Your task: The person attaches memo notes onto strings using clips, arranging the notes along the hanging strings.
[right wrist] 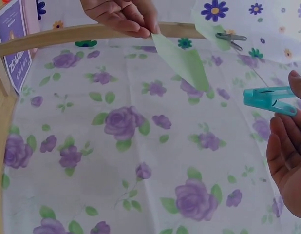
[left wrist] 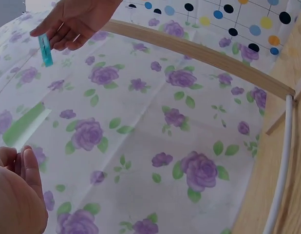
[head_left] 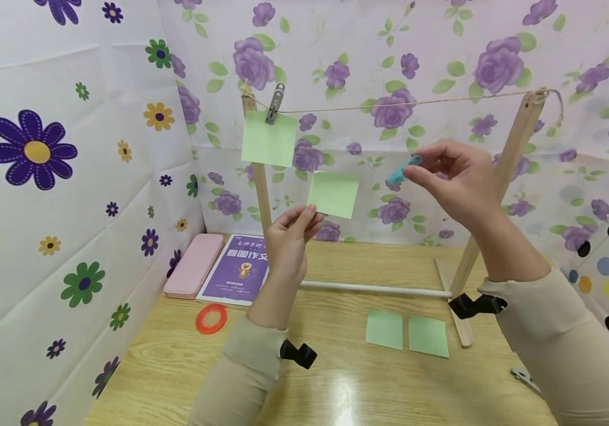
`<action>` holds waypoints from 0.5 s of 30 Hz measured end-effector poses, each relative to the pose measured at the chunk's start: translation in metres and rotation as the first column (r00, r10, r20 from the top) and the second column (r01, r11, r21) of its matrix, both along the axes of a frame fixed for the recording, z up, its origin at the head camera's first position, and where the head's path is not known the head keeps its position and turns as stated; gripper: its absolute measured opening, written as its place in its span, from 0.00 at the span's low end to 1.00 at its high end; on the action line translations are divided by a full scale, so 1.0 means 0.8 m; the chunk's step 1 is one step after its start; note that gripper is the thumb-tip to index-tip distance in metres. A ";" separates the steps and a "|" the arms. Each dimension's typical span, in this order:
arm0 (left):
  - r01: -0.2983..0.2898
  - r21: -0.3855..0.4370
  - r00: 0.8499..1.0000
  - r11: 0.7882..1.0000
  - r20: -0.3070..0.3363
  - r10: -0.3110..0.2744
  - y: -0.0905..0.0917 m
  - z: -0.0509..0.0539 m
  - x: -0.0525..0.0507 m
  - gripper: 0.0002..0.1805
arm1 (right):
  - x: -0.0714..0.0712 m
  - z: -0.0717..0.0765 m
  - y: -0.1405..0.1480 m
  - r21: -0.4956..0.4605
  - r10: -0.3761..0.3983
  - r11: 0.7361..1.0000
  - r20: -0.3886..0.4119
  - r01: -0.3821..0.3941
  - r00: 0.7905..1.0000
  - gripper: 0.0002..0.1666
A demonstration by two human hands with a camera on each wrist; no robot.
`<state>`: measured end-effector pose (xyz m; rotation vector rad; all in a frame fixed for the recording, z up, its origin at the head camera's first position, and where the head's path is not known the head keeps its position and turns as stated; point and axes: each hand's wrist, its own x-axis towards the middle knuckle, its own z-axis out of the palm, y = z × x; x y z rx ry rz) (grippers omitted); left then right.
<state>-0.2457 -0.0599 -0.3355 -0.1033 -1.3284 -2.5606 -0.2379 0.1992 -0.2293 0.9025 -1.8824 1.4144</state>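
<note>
Here, left grip pinches green note, right grip pinches turquoise clip; book reads "看图作文".

At the lower left, the left hand is pinching a pale green paper near its lower end. Above, the right hand is holding a teal clip by its upper end — the clip is pointing downward, apart from the paper. A wooden post is slanting across the top, reaching toward a white rod beside the wooden tabletop. Purple-flowered cloth is filling the background — dotted cloth is showing at upper right.
</note>
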 end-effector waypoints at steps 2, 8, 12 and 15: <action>0.004 0.012 1.000 1.000 0.000 -0.004 0.001 0.004 0.002 0.09 | -0.002 0.009 -0.006 0.023 -0.025 0.999 -0.018 0.026 1.000 0.08; -0.013 0.072 1.000 0.997 0.012 0.012 0.006 0.020 0.007 0.11 | -0.008 0.039 -0.025 0.052 -0.035 0.998 -0.085 0.039 0.996 0.07; -0.041 0.129 0.999 0.991 0.016 0.039 0.012 0.031 0.006 0.08 | -0.015 0.060 -0.038 0.090 -0.029 0.995 -0.168 0.045 0.985 0.06; -0.069 0.180 0.997 0.981 0.027 0.066 0.017 0.039 0.005 0.06 | -0.020 0.076 -0.049 0.126 -0.019 0.991 -0.241 0.050 0.970 0.05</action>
